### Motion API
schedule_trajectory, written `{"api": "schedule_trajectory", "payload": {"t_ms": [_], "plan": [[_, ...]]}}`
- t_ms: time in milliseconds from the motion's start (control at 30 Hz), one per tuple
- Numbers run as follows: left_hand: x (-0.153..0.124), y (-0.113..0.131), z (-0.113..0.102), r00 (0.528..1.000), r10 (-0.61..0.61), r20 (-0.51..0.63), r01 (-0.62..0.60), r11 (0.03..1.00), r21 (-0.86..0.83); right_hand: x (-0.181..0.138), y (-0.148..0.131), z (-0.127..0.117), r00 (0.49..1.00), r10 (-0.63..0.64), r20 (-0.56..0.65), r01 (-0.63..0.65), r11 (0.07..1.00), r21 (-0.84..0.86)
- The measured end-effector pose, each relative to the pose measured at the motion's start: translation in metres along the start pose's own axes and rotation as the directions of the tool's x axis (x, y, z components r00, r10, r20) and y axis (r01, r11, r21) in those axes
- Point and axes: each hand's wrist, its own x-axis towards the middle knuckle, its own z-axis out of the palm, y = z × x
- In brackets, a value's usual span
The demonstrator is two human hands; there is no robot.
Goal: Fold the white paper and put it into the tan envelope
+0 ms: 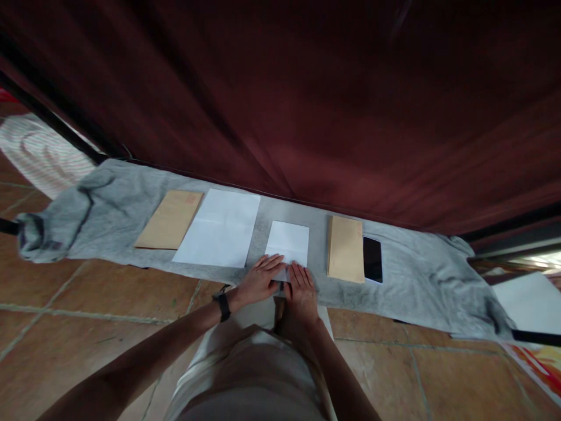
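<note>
A folded white sheet of paper lies on the grey cloth in front of me. My left hand rests flat on its near left part, fingers stretched out. On the near right part lies my right hand, its fingers extended and pointing away from me. The near edge of the paper is partly hidden under both hands. To the left is a larger white sheet with a faint crease. Beyond it sits a brown envelope. Right of my hands is a stack of brown envelopes.
A smartphone lies beside the right stack. The grey cloth covers a long narrow surface, bunched at both ends. A dark red curtain hangs right behind it. More white paper is at the far right, above the tiled floor.
</note>
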Motion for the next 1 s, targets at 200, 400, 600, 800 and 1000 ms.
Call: {"api": "schedule_trajectory", "payload": {"t_ms": [200,400,600,800,1000], "plan": [[0.045,0.005,0.004,0.999,0.011,-0.042,-0.013,0.999,-0.040,-0.001,-0.002,0.005,0.999,0.025,-0.030,-0.024,0.999,0.031],[0.068,-0.007,0.024,0.992,-0.035,-0.122,0.051,0.991,0.127,-0.001,-0.001,0.004,0.998,0.017,-0.053,-0.015,0.999,0.050],[0.056,-0.024,0.022,0.963,-0.164,-0.215,0.195,0.971,0.136,-0.001,0.000,0.003,0.998,0.021,-0.062,-0.017,0.998,0.059],[0.018,-0.026,0.016,0.980,-0.097,-0.175,0.114,0.989,0.092,-0.002,0.011,0.005,0.997,-0.013,-0.073,0.022,0.992,0.126],[-0.015,-0.016,-0.002,0.999,0.038,-0.014,-0.036,0.992,0.122,0.000,0.025,0.006,0.997,-0.069,-0.043,0.075,0.985,0.155]]}}
